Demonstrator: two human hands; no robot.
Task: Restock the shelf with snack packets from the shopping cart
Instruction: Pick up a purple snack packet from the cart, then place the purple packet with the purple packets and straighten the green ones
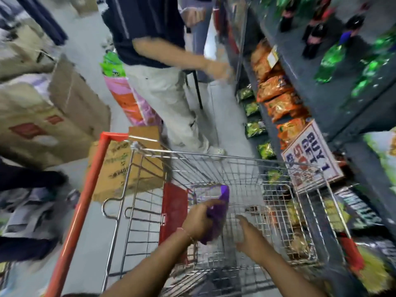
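In the cart (246, 168), left hand (198, 219), purple packet (216, 215) upright

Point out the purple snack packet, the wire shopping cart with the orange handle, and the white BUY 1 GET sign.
purple snack packet (216, 217): head view, on the packet's middle, beside the left hand.
wire shopping cart (214, 156): head view, on its far top rim.
white BUY 1 GET sign (310, 155): head view, on the sign's printed face.

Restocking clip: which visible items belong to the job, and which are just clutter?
Job:
left hand gripping purple packet
right hand, open, empty
shopping cart
shelf with orange packets

Clutter:
cardboard boxes
promo sign
drink bottles
bystander
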